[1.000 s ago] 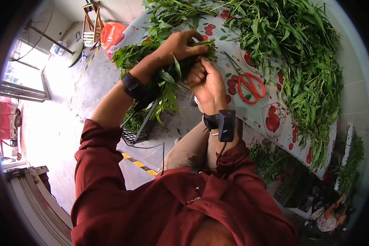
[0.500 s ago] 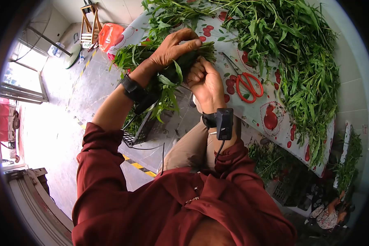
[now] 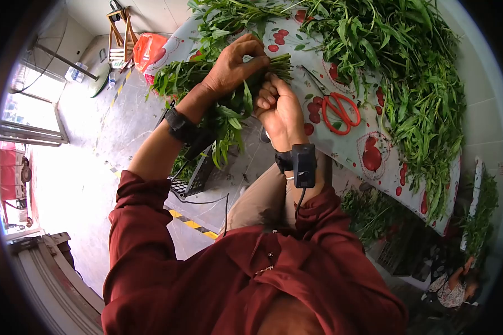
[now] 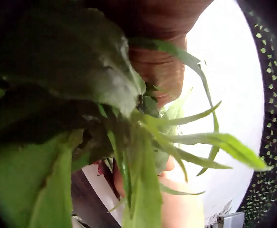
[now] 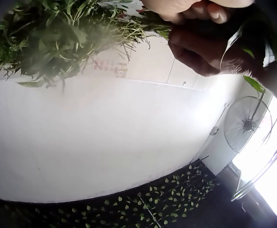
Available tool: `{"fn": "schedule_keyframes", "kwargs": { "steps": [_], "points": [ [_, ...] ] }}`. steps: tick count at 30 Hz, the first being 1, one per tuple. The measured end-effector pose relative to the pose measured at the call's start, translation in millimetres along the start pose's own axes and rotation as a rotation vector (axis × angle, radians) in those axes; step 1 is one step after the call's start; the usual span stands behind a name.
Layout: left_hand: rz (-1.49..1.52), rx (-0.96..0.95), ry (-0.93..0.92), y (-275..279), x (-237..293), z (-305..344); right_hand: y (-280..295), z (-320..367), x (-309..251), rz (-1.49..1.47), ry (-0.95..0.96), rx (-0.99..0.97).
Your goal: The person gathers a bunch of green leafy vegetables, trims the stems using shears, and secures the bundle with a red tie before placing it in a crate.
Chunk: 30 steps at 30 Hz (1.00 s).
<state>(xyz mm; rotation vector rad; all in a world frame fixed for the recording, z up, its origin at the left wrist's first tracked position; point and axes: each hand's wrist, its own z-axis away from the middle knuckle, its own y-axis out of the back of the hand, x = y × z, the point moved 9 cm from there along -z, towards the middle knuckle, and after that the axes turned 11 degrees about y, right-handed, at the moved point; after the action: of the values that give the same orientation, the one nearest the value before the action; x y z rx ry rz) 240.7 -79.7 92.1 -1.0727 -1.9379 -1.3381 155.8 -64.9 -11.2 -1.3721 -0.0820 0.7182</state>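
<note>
A bunch of leafy greens [image 3: 279, 68] is held above the near edge of the table, its cut stem ends pointing right and its leaves hanging left and down. My left hand [image 3: 235, 66] grips it from above, fingers bent over the stems. From below, my right hand [image 3: 279, 109] has its fingers curled, with thumb and forefinger pinching at the stems. What lies between those fingertips is hidden. Leaves [image 4: 143, 175] cover much of the left wrist view. Red-handled scissors [image 3: 341, 113] lie on the table just right of the hands.
A large heap of greens [image 3: 425, 117] covers the right side of the patterned tablecloth [image 3: 343, 148]. Below the left forearm stands a black crate [image 3: 193, 181] with greens. A red plastic bag [image 3: 149, 51] sits at the table's left corner. Another person [image 3: 452, 287] is at lower right.
My left thumb has drawn back from the stem ends, and the left hand has shifted slightly up and left. The right hand stays against the bunch, its fingers loosening slightly.
</note>
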Motion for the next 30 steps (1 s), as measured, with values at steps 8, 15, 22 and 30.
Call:
{"fn": "schedule_keyframes", "kwargs": {
  "steps": [8, 15, 22, 30],
  "points": [
    [-0.092, 0.146, 0.029, 10, -11, -1, 3, 15, -17, 0.283, 0.028, -0.024],
    [-0.141, 0.222, 0.052, 13, -13, -1, -3, 20, -39, 0.856, 0.142, -0.114],
    [-0.187, 0.245, 0.005, 12, -13, 0, -47, 36, -64, 1.894, 0.912, -0.370],
    [-0.165, 0.292, 0.118, 19, -27, -6, -51, 37, -66, 2.073, 0.973, -0.456]
  ]
}}
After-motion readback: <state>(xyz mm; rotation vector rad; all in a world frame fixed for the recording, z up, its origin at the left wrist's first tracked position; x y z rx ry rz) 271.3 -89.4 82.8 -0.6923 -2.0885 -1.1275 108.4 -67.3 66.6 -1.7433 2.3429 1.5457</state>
